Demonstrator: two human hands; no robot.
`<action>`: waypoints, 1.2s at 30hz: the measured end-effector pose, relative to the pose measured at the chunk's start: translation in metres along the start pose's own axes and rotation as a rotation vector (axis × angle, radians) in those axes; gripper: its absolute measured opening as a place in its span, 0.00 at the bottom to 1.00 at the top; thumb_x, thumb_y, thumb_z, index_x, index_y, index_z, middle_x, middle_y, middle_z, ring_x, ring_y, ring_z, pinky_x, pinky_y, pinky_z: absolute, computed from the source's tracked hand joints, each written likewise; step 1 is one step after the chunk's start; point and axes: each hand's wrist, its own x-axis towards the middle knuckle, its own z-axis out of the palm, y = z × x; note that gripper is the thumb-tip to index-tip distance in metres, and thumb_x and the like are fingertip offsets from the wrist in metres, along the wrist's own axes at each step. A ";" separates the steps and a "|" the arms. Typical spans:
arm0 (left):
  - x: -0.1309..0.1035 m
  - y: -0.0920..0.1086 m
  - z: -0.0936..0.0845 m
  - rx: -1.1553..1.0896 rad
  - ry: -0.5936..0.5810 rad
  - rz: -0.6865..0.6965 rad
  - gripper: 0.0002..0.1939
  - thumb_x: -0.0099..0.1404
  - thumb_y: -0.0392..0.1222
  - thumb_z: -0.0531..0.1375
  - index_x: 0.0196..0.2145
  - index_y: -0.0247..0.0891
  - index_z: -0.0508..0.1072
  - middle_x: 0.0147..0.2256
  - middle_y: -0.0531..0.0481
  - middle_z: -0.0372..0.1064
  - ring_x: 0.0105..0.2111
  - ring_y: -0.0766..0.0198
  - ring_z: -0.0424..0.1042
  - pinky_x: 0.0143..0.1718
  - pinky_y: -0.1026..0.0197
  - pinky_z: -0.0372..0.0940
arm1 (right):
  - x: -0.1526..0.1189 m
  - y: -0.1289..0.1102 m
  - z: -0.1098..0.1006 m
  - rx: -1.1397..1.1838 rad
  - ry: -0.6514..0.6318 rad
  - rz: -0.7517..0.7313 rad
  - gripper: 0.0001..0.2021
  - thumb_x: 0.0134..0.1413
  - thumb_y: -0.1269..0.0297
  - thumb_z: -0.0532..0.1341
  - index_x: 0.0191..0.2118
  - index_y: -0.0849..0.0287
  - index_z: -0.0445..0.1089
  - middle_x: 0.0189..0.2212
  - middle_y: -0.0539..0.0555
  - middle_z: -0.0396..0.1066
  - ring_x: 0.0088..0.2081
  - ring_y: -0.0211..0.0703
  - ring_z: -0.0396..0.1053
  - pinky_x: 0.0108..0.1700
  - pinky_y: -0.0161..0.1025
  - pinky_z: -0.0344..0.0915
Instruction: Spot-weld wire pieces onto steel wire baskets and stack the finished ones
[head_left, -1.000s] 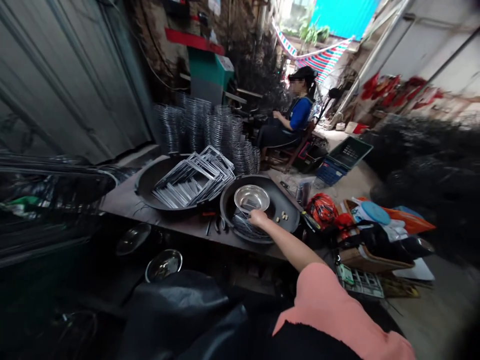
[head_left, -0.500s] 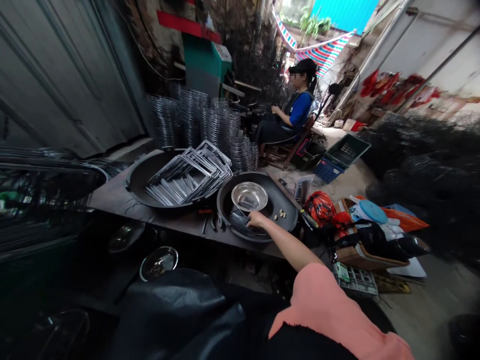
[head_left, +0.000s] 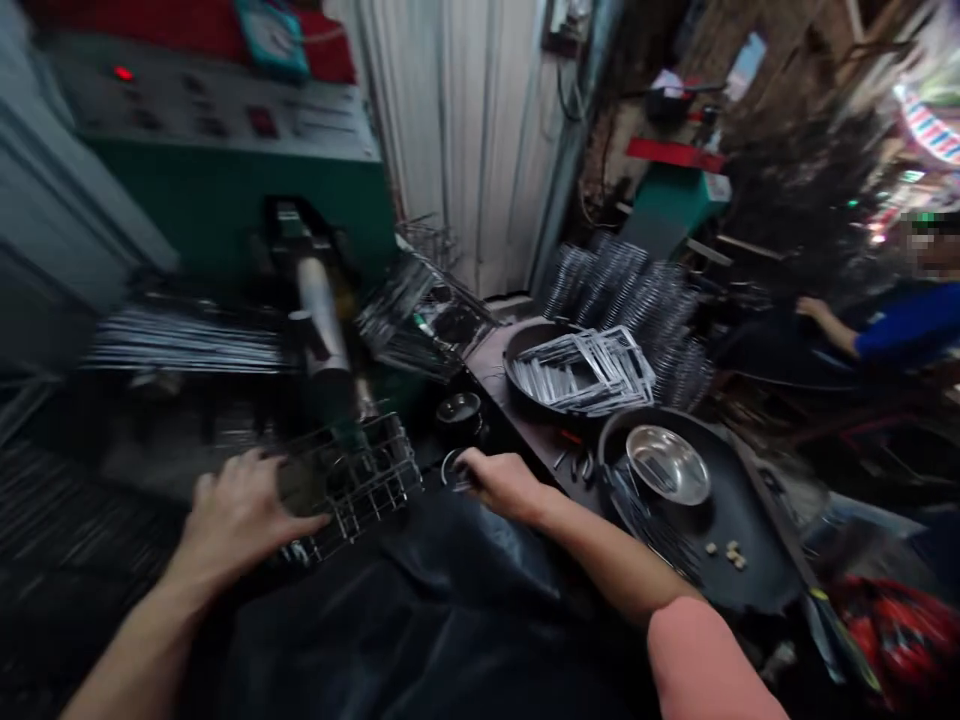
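Observation:
Fingers apart, my left hand (head_left: 238, 510) is at the left end of a wire basket (head_left: 367, 490), its thumb by the near edge; whether it touches the wires is unclear. My right hand (head_left: 495, 480) is closed just right of the basket, near the rim of a shiny bowl; what its fingers hold is too small and blurred to make out. Behind the basket stands a machine arm (head_left: 322, 310) on a green machine. To the right, a steel bowl (head_left: 667, 463) sits in a dark round pan (head_left: 757, 540) with dark thin pieces beside it.
Flat wire frames (head_left: 600, 370) fill another dark pan. Behind them stand stacks of wire rings (head_left: 630, 285). Pliers lie on the table edge near the pans. A person in a blue sleeve (head_left: 911, 325) sits at the far right. A red bag (head_left: 900, 635) is at the lower right.
The view has swung left, bringing the green machine and wire basket into sight. My right hand has left the pan and moved to beside the basket. My left hand has come into view.

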 end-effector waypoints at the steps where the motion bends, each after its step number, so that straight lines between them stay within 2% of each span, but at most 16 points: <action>1: -0.007 0.008 -0.002 0.035 0.014 -0.002 0.44 0.48 0.58 0.65 0.54 0.20 0.68 0.57 0.21 0.64 0.58 0.32 0.61 0.57 0.37 0.59 | 0.016 -0.023 0.001 -0.034 -0.052 -0.043 0.17 0.62 0.63 0.61 0.56 0.55 0.65 0.45 0.57 0.79 0.45 0.49 0.78 0.42 0.38 0.67; 3: -0.015 0.028 -0.007 0.055 0.026 -0.009 0.43 0.49 0.56 0.65 0.55 0.20 0.68 0.57 0.20 0.62 0.59 0.30 0.61 0.58 0.36 0.57 | 0.044 -0.062 0.004 -0.094 -0.133 -0.099 0.17 0.61 0.62 0.61 0.54 0.57 0.64 0.45 0.60 0.79 0.45 0.52 0.78 0.40 0.40 0.69; 5: -0.020 0.044 -0.014 0.062 0.032 -0.016 0.40 0.51 0.56 0.64 0.55 0.24 0.68 0.56 0.22 0.64 0.58 0.31 0.62 0.58 0.35 0.57 | 0.065 -0.089 0.010 -0.147 -0.171 -0.106 0.16 0.60 0.64 0.61 0.53 0.58 0.64 0.45 0.62 0.79 0.45 0.53 0.78 0.39 0.41 0.70; 7: -0.023 0.051 -0.019 0.089 0.026 -0.017 0.37 0.52 0.56 0.63 0.54 0.27 0.69 0.55 0.23 0.65 0.57 0.32 0.63 0.57 0.35 0.57 | 0.078 -0.105 0.018 -0.176 -0.150 -0.090 0.15 0.61 0.66 0.59 0.53 0.60 0.64 0.45 0.63 0.79 0.46 0.53 0.78 0.41 0.42 0.71; 10: -0.024 0.054 -0.022 0.135 0.003 -0.006 0.37 0.52 0.54 0.63 0.53 0.25 0.69 0.57 0.21 0.64 0.58 0.33 0.61 0.57 0.33 0.56 | 0.085 -0.115 0.036 -0.184 -0.082 -0.070 0.14 0.64 0.68 0.55 0.54 0.59 0.63 0.43 0.62 0.80 0.45 0.53 0.79 0.42 0.44 0.72; 13: -0.023 0.056 -0.021 0.131 -0.004 0.020 0.37 0.51 0.51 0.62 0.54 0.22 0.69 0.58 0.20 0.61 0.59 0.33 0.60 0.59 0.32 0.54 | 0.082 -0.115 0.051 -0.195 -0.042 -0.066 0.13 0.65 0.68 0.52 0.53 0.58 0.64 0.42 0.61 0.80 0.44 0.51 0.79 0.41 0.43 0.72; 15: -0.023 0.057 -0.019 0.100 -0.007 0.032 0.37 0.51 0.52 0.62 0.53 0.23 0.69 0.57 0.20 0.63 0.57 0.33 0.62 0.58 0.32 0.54 | 0.080 -0.113 0.053 -0.204 -0.053 -0.063 0.13 0.64 0.68 0.53 0.53 0.57 0.66 0.42 0.60 0.80 0.44 0.50 0.79 0.42 0.42 0.72; 19: -0.021 0.057 -0.017 0.034 -0.004 0.036 0.36 0.50 0.54 0.62 0.52 0.27 0.70 0.56 0.22 0.64 0.57 0.34 0.62 0.58 0.33 0.56 | 0.079 -0.106 0.035 -0.203 -0.203 -0.111 0.12 0.61 0.68 0.57 0.49 0.56 0.72 0.45 0.58 0.79 0.47 0.51 0.77 0.42 0.40 0.70; 24: -0.016 0.054 -0.020 -0.012 -0.004 0.041 0.36 0.50 0.54 0.62 0.52 0.26 0.70 0.56 0.22 0.63 0.57 0.33 0.62 0.58 0.34 0.56 | 0.082 -0.094 0.010 -0.159 -0.321 -0.299 0.09 0.61 0.69 0.58 0.43 0.60 0.75 0.45 0.59 0.78 0.46 0.48 0.76 0.39 0.36 0.67; 27: -0.012 0.055 -0.025 -0.037 0.002 0.046 0.36 0.50 0.54 0.61 0.51 0.26 0.70 0.54 0.23 0.64 0.56 0.33 0.62 0.57 0.34 0.57 | 0.083 -0.090 0.005 -0.175 -0.308 -0.393 0.09 0.59 0.67 0.62 0.44 0.61 0.74 0.45 0.59 0.77 0.44 0.47 0.76 0.37 0.34 0.66; 32: -0.005 0.058 -0.028 -0.023 -0.033 0.040 0.39 0.49 0.55 0.62 0.53 0.24 0.69 0.54 0.24 0.64 0.56 0.35 0.62 0.56 0.35 0.58 | 0.083 -0.086 0.008 -0.257 -0.247 -0.371 0.10 0.59 0.72 0.60 0.45 0.59 0.74 0.44 0.57 0.77 0.44 0.46 0.75 0.34 0.35 0.65; 36: 0.001 0.060 -0.028 -0.026 -0.036 0.045 0.37 0.49 0.53 0.62 0.52 0.24 0.69 0.52 0.25 0.66 0.55 0.36 0.64 0.55 0.36 0.59 | 0.082 -0.081 0.011 -0.249 -0.193 -0.388 0.09 0.60 0.71 0.60 0.45 0.58 0.74 0.43 0.56 0.77 0.44 0.45 0.74 0.35 0.35 0.66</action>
